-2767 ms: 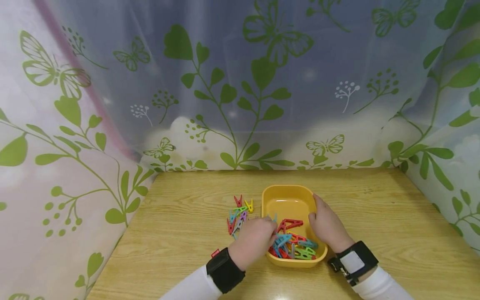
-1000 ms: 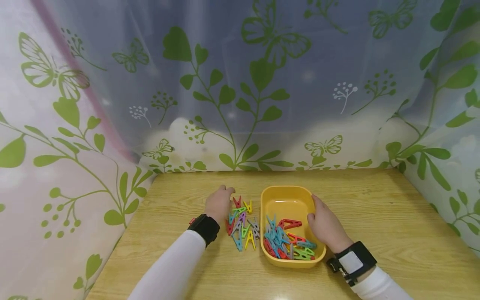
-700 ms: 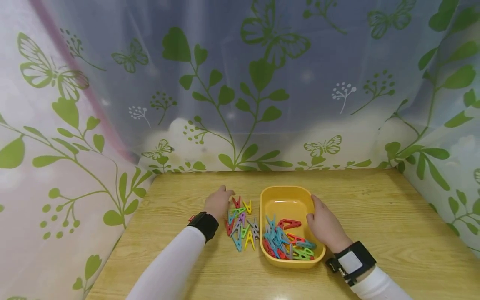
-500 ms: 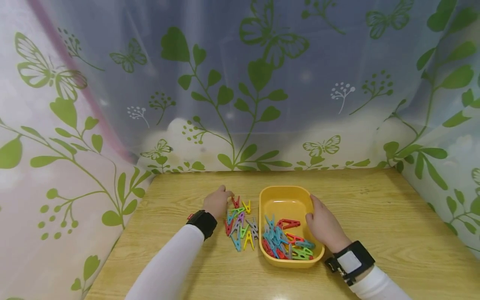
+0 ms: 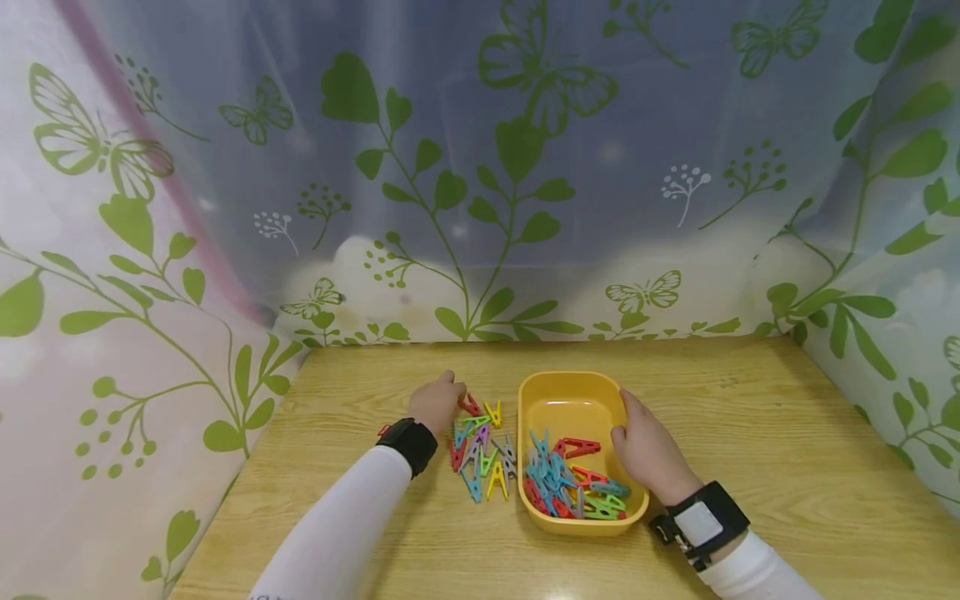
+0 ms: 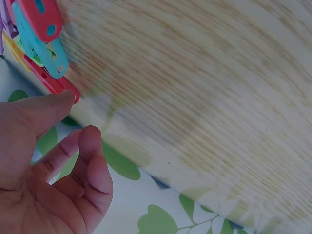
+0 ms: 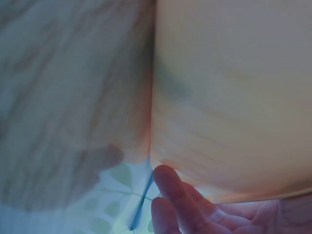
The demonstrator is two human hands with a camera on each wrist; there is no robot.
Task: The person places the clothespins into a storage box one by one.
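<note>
My left hand [image 5: 435, 402] is at the back left of a loose group of clothespins. It pinches the end of a red clothespin [image 5: 470, 406]. In the left wrist view a digit lies on the end of that red clothespin [image 6: 51, 81], and the other fingers are curled below it. More clothespins [image 5: 480, 450] in several colours lie between this hand and the yellow tub [image 5: 573, 382]. My right hand [image 5: 652, 446] grips the tub's right side, its thumb at the rim. In the right wrist view its fingers [image 7: 178, 200] touch the tub's outer wall [image 7: 234, 107].
Inside the tub, a heap of clothespins [image 5: 555, 472] fills the near half. The wooden table [image 5: 750, 417] runs back to a curtain [image 5: 420, 250] with green leaves and butterflies. Both wrists wear black straps [image 5: 408, 446].
The left hand left the tub and moved to the clothespins at the left. Since half a second ago, the red clothespin at its fingertips has turned slightly. The right hand stays on the tub.
</note>
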